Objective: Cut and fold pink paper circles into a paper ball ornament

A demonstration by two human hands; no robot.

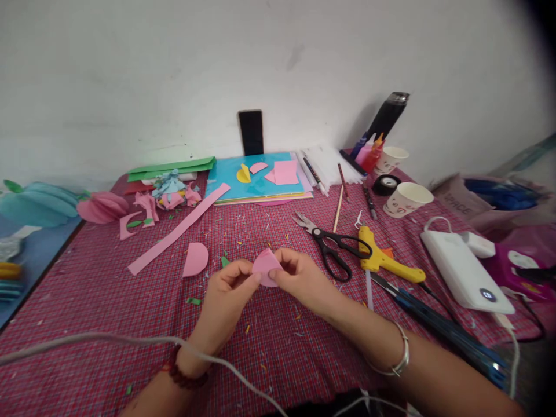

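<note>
Above the checked cloth, a pink paper circle is pinched between both hands, and a fold seems to run across it. My left hand grips its left edge with thumb and fingers. On the right edge, my right hand does the same, thumb on the front face. Just left of my hands lies a folded pink paper half-circle. A long pink paper strip slants behind it. Black-handled scissors rest open to the right of my right hand.
A yellow glue gun, a blue cutter and a white power bank lie on the right. Paper cups stand behind them. A white cable crosses over my left wrist. A phone leans against the wall.
</note>
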